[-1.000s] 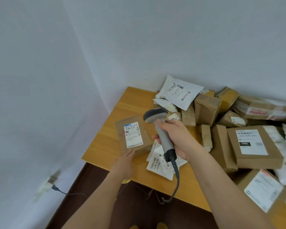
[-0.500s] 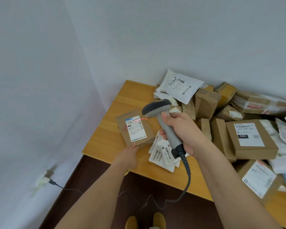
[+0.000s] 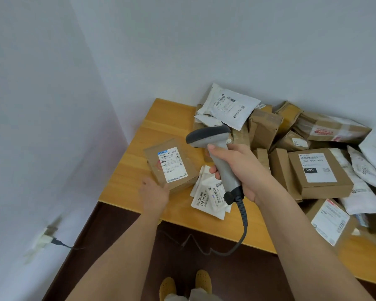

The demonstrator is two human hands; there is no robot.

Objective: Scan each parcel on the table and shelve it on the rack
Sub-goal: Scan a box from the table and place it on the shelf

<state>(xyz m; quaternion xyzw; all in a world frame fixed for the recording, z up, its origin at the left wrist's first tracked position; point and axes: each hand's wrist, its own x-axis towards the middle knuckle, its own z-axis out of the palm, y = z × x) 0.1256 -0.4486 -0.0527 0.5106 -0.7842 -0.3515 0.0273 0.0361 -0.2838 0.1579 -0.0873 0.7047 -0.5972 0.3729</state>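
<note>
Scanner (image 3: 217, 157) clasped in right hand (image 3: 243, 170), aimed at small brown parcel (image 3: 172, 166) near desk's (image 3: 135, 170) left edge; left hand (image 3: 154, 194) apparently holding its near edge, fingers hidden. Heaped parcels (image 3: 291, 153) left unshelved; rack unseen.

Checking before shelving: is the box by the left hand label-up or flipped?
Label-up: the box's white label faces the camera.

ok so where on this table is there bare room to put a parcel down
Bare wood runs along the table's left end, from the back corner by the wall forward to the small brown box that the left hand holds. A thinner strip lies along the front edge, below the white mailers. Right of the scanner, in the right hand, parcels are piled against one another.
</note>
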